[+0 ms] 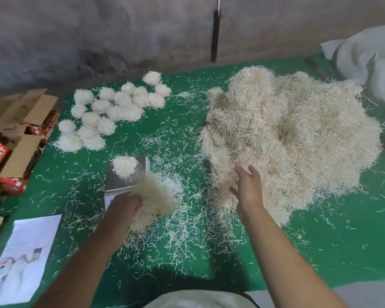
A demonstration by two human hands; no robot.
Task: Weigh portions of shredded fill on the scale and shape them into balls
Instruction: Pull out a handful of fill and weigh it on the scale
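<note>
Green tabletop holds some twenty finished balls at ten o'clock, one portion on the scale, a big pile at two o'clock left; left hand grasps fill, right hand released.

Left hand grips fill clump beside scale; right hand touches big pile.
</note>
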